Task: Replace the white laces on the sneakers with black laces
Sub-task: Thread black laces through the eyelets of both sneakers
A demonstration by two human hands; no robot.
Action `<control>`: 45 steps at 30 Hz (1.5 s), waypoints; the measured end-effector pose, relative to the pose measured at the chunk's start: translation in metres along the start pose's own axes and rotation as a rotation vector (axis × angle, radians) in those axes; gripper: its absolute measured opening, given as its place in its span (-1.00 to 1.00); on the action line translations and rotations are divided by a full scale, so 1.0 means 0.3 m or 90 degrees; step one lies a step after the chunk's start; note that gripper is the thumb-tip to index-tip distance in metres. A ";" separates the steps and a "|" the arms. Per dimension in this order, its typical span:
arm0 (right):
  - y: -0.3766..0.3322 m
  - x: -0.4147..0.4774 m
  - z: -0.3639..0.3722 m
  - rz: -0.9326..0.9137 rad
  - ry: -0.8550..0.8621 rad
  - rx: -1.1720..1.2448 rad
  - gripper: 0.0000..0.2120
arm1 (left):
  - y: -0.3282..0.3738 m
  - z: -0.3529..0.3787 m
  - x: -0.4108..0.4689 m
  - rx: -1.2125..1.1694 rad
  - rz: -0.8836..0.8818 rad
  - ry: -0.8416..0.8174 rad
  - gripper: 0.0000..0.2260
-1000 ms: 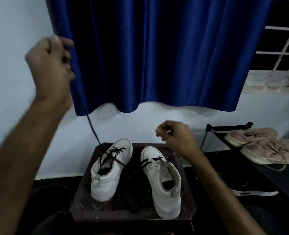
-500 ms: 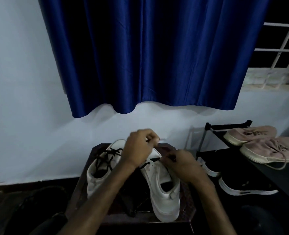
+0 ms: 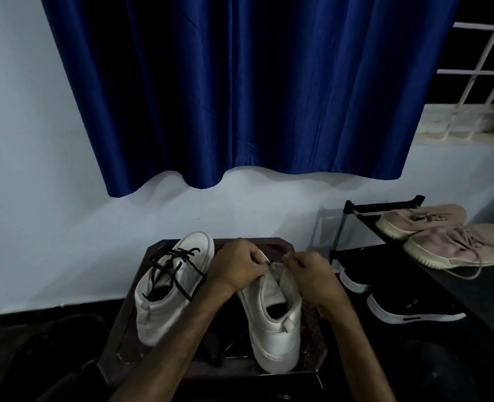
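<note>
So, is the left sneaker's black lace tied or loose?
Loose: the black lace lies untied across the left sneaker, ends trailing over its side.

One wide-angle camera, worn on the head, looks forward and down at close range. The tabletop (image 3: 121, 348) with the white sneaker (image 3: 274, 323) sits near at 6 o'clock, left hand (image 3: 237, 268) and right hand (image 3: 312, 277) meeting over it. The blue curtain (image 3: 240, 97) fills 12 o'clock, the shoe rack (image 3: 385, 203) 3 o'clock.
</note>
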State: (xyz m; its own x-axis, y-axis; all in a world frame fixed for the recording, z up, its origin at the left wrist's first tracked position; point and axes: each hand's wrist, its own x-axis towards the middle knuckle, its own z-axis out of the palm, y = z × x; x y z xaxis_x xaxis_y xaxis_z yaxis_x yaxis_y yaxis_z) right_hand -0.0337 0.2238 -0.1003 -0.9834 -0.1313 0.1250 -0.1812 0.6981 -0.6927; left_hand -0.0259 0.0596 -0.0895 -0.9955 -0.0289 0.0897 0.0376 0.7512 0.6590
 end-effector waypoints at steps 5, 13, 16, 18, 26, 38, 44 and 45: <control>0.000 -0.001 0.002 0.019 -0.002 0.022 -0.60 | -0.005 -0.016 0.004 -0.008 -0.018 -0.010 -0.94; -0.016 -0.012 0.001 0.002 0.000 0.001 -0.64 | 0.033 0.005 0.002 0.083 -0.054 0.009 -0.88; -0.013 -0.007 0.001 0.020 0.000 0.004 -0.70 | 0.029 0.011 0.003 0.102 -0.046 0.030 -0.85; -0.017 -0.009 0.000 0.019 -0.002 0.010 -0.68 | 0.026 0.018 0.002 0.106 -0.037 0.042 -0.84; -0.025 -0.019 -0.007 0.037 -0.003 0.032 -0.63 | 0.014 0.046 -0.018 0.078 -0.032 0.123 -0.81; -0.062 -0.040 0.037 0.133 0.058 0.169 -0.69 | 0.031 0.017 0.018 0.127 0.042 0.023 -0.86; -0.038 -0.047 0.120 0.240 0.039 0.584 -0.90 | -0.001 -0.022 0.087 0.162 0.113 -0.051 -0.94; -0.030 -0.048 0.135 0.217 0.062 0.541 -0.94 | -0.008 -0.017 0.092 0.159 0.120 -0.056 -0.93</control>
State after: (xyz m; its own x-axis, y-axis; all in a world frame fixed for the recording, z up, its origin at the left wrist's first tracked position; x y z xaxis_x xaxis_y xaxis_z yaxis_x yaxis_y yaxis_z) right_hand -0.0178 0.1908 -0.1246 -0.9862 0.0732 -0.1487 0.1438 -0.0686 -0.9872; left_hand -0.0530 0.0536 -0.0846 -0.9773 0.1742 0.1207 0.2097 0.8769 0.4325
